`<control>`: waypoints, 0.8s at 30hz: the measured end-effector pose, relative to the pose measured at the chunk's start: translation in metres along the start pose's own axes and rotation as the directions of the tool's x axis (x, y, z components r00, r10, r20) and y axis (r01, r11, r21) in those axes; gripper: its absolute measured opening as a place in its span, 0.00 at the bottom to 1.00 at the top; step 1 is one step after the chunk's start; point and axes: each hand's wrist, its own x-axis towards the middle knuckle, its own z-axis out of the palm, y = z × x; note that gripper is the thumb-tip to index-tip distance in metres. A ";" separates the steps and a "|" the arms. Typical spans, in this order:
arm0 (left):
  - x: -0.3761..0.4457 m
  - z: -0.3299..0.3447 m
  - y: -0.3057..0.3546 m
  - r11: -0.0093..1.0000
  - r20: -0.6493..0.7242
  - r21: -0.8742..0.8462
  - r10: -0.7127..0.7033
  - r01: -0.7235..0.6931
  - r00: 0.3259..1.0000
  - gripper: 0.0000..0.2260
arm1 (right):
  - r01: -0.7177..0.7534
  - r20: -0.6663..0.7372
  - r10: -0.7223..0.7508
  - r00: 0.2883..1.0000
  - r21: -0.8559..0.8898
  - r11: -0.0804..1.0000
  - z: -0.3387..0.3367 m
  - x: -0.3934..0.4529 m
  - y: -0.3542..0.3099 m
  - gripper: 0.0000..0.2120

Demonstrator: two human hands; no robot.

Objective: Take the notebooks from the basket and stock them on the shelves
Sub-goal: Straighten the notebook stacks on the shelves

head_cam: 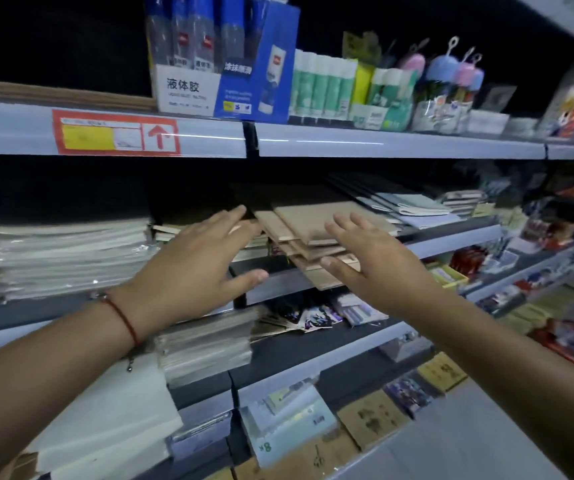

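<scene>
A fanned stack of brown kraft-cover notebooks (pixel 313 220) lies on the middle shelf (pixel 451 239), its corners jutting past the shelf's front edge. My left hand (pixel 195 268) reaches in from the left with straight fingers, its fingertips at the stack's left edge. My right hand (pixel 372 261) hovers spread over the stack's front right corner, fingers straight, holding nothing. Whether either hand touches the notebooks is unclear. No basket is in view.
Wrapped white notebook piles (pixel 60 258) fill the shelf's left part, grey notebooks (pixel 403 206) its right. The upper shelf (pixel 382 143) carries a blue liquid-glue box (pixel 223 64) and glue sticks (pixel 323 84). Lower shelves hold more paper stacks (pixel 205 341) and small stationery.
</scene>
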 end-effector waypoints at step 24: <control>0.104 0.046 0.073 0.882 0.270 -0.164 -0.391 0.442 0.880 0.44 | 0.327 0.106 -0.376 0.921 0.314 0.891 0.046 0.084 0.193 0.23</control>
